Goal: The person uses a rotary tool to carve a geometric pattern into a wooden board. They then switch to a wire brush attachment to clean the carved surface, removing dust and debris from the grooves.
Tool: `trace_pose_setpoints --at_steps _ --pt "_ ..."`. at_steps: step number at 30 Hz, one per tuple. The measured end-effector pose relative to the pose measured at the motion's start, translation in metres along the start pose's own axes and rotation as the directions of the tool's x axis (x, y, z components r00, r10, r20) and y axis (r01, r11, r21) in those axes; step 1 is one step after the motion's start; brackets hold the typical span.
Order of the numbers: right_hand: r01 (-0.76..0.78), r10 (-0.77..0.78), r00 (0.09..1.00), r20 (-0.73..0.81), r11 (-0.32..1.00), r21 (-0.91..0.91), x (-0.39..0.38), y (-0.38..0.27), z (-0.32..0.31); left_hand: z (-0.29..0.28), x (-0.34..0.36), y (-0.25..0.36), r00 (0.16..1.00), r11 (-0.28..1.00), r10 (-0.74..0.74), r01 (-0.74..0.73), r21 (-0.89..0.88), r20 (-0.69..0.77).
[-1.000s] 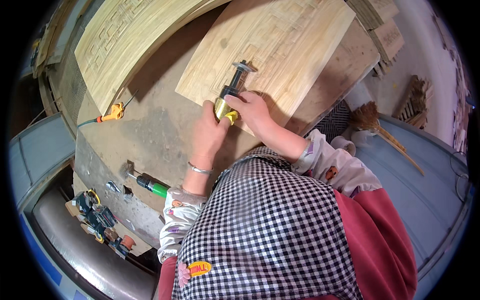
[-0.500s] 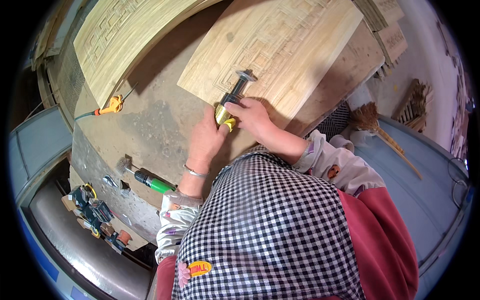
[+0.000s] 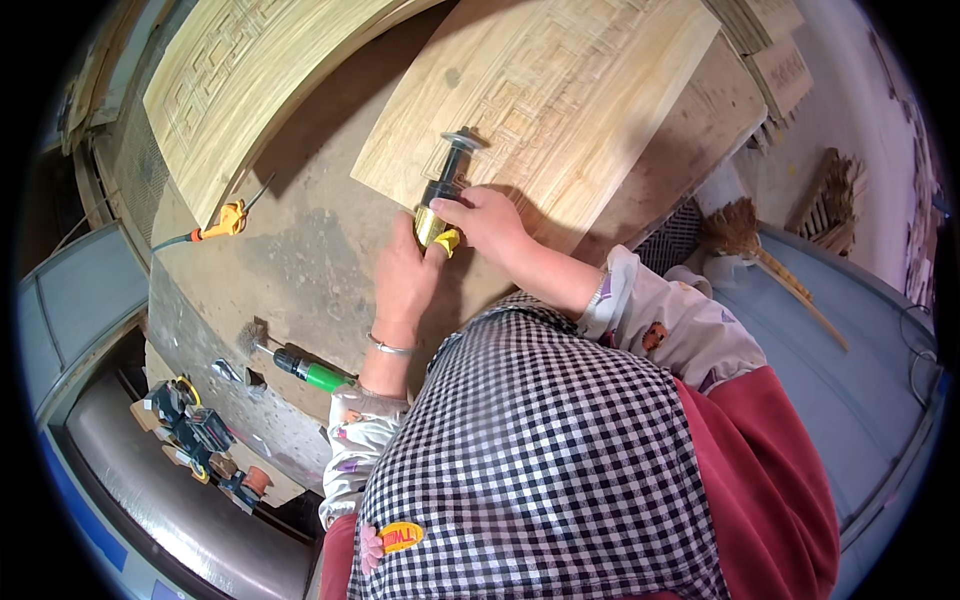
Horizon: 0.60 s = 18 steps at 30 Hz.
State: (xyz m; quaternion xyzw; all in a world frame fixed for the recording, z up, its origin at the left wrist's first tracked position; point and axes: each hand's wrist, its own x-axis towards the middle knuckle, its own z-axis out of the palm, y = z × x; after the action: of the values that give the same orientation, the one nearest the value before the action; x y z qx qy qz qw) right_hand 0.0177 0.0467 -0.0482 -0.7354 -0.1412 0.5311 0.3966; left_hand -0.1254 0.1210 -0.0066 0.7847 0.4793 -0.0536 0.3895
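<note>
A black and yellow hand-held rotary tool [image 3: 440, 190] has a grey round disc on its tip. Both my hands are wrapped around its body: my left hand [image 3: 402, 275] grips the lower yellow part from the left, and my right hand [image 3: 490, 225] closes on it from the right. The disc sits over the near left part of a pale wooden board [image 3: 620, 125] carved with a raised lattice pattern; whether it touches the wood I cannot tell. Some yellow material shows between my hands.
Another carved, curved board [image 3: 270, 75] lies at far left. On the workbench [image 3: 310, 225] are an orange-handled tool [image 3: 233, 217] with a cable and a green and black tool [image 3: 315, 374] with a wire-brush tip. A broom [image 3: 735, 230] stands at right, beside stacked boards [image 3: 780, 75].
The tool's disc end has shifted left and slightly away from me across the board, and the tool stands more upright in view. Both hands moved a little left with it.
</note>
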Motion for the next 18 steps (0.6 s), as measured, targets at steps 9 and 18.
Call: trace_pose_setpoints --at_steps 9,18 --pt "0.006 0.014 0.998 -0.06 0.948 0.317 0.014 0.047 0.004 0.004 0.006 0.012 0.994 0.998 0.045 -0.05 0.046 0.098" --pt "-0.029 0.041 0.998 -0.054 0.979 0.201 0.014 0.014 0.0 -0.004 0.011 0.021 0.998 0.999 -0.017 0.015 0.031 0.062"
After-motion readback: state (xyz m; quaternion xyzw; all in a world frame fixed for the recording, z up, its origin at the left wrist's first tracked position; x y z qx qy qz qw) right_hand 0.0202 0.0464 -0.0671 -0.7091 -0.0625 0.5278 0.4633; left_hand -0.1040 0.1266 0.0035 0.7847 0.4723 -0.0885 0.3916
